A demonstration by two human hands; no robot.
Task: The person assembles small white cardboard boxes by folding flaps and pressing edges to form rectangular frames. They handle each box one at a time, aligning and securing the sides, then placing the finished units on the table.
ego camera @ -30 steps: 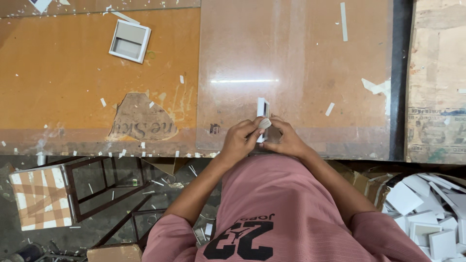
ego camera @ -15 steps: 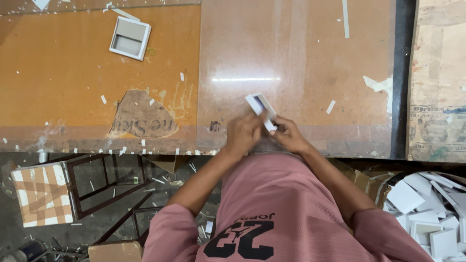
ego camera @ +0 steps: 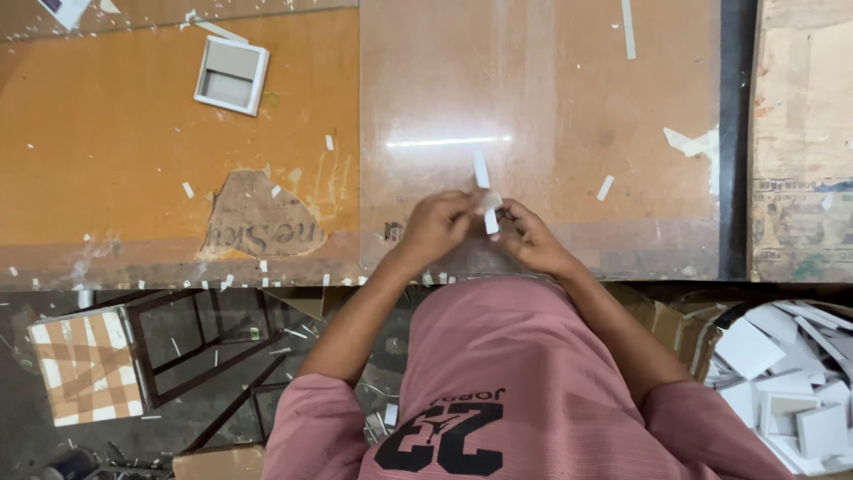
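Left hand point(ego camera: 437, 227), right hand point(ego camera: 530, 238) together, pinching white strip point(ego camera: 484, 185) upright

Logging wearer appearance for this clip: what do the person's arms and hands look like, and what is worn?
Both hands, left hand and right hand, are bare, with no gloves. Forearms are uncovered; short pink ribbed sleeves end near the elbows.

white strip point(ego camera: 484, 191) partly hidden by fingers point(ego camera: 462, 209)

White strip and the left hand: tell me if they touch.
Touching. The head view shows the left hand pinching the white strip with its fingertips, opposite the right hand.
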